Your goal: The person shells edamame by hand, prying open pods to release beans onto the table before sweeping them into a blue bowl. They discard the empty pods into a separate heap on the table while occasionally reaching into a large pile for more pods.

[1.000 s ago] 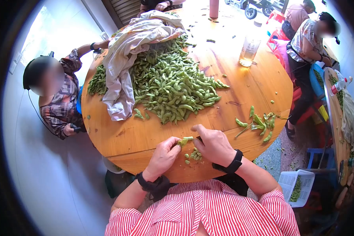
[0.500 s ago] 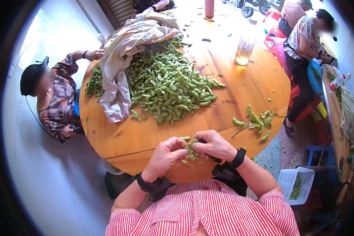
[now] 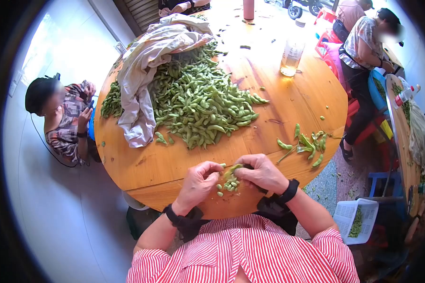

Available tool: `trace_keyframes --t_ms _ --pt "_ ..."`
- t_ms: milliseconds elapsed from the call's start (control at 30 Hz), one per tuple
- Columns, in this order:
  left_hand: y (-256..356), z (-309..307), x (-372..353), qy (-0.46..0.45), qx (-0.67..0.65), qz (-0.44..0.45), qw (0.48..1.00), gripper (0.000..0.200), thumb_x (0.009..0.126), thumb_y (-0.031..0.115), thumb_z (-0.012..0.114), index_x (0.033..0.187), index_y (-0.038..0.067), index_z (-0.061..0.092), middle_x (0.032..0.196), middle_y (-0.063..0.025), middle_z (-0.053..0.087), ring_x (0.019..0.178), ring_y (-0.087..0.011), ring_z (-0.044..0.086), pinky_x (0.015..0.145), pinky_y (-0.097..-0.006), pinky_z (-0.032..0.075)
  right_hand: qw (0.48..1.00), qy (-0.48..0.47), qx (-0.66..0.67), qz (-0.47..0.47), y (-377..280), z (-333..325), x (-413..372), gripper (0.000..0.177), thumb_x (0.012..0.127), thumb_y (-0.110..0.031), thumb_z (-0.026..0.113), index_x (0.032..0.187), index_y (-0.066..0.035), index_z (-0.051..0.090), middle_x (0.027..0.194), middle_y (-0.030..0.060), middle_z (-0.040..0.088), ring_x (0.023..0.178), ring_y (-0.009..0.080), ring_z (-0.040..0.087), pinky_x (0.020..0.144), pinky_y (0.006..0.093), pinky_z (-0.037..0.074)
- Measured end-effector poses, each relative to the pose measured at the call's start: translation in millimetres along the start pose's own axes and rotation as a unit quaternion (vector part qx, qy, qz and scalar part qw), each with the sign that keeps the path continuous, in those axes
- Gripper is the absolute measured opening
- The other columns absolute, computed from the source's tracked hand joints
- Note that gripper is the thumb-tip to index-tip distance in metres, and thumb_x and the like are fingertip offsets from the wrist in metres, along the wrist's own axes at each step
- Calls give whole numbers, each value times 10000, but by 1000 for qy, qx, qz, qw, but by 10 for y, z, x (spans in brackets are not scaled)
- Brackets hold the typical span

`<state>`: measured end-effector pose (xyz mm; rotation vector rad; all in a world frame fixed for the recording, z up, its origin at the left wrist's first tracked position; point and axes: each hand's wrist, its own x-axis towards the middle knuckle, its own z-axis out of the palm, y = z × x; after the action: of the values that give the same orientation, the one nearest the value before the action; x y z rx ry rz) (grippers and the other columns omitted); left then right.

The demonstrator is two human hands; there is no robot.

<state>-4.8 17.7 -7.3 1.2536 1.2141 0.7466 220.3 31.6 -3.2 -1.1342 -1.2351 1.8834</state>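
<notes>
**Head view: a green pod point(image 3: 231, 170) is pinched between both hands at the near edge of the round table point(image 3: 141, 167).**

The left hand point(image 3: 198, 181) and right hand point(image 3: 263, 173) are seen with fingertips closed on opposite ends of the pod, just above a small cluster of loose beans point(image 3: 227, 187). The pod is judged light, soft and easily crushed, so it is best gripped at its flat tips. A large heap of pods point(image 3: 203, 101) is seen well apart, partly covered by a cloth point(image 3: 141, 75).
</notes>
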Motion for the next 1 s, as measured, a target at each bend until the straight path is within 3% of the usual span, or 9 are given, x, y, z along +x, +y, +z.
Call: trace_keyframes --t_ms 67,133,167,200,267,367,633,733,1000 --pt "-39 -20 32 25 97 50 994 157 909 -10 585 1027 -39 685 928 -59 692 808 -119 651 720 -266 532 968 80 -198 -131 31 -187 -2 144 901 -106 658 971 13 700 701 -15 615 630 44 574 542 242 458" --pt "11 -27 48 22 262 238 935 183 864 -42 574 1012 -37 682 962 -126 691 820 -236 682 723 -322 545 898 178 -348 -200 -35 -347 -45 137 855 -73 651 947 25 682 724 104 648 660 218 646 604 346 493" --pt "37 -16 35 22 262 238 935 183 864 -42 574 1012 -37 682 962 -126 691 820 -236 682 723 -322 545 857 213 -415 -220 -23 -456 -66 161 841 -53 636 980 19 672 783 152 668 698 289 669 641 378 513" --pt "69 5 21 4 268 247 931 209 844 -63 566 1015 -29 683 984 -142 680 847 -270 673 744 -339 540 856 213 -416 -220 -40 -540 -121 161 841 -53 636 980 19 672 783 152 668 698 289 669 641 378 513" --pt "93 7 48 -13 273 258 927 238 824 -83 558 1017 -22 683 1005 -158 669 874 -304 665 765 -356 536 722 337 -576 -183 -127 -652 -236 267 822 -36 606 1087 -11 635 944 167 662 815 355 674 685 434 542" --pt "75 -20 173 33 320 281 904 223 818 -75 565 999 -17 682 983 -154 652 875 -321 652 769 -370 533 668 374 -625 -151 -216 -660 -323 380 818 -25 596 1198 -37 587 1033 164 624 842 334 676 694 433 555" --pt "89 165 45 15 394 270 879 147 847 -28 602 981 -13 659 932 -157 622 869 -335 633 768 -390 524 787 292 -511 -185 -114 -376 -213 169 834 -12 550 1002 -11 548 948 224 626 863 395 649 705 481 519" --pt "128 271 -29 -22 307 240 921 150 871 -12 606 1012 -12 657 959 -154 639 894 -346 640 773 -394 525 851 216 -437 -195 -12 -235 -158 143 850 20 533 989 27 567 901 240 620 875 418 633 775 459 511" --pt "353 19 485 54 385 281 877 258 884 36 642 1141 22 623 1028 -189 628 855 -343 652 731 -418 529 881 65 -423 -201 152 123 -113 225 865 -47 537 1048 -39 668 983 196 644 902 401 647 797 474 519"
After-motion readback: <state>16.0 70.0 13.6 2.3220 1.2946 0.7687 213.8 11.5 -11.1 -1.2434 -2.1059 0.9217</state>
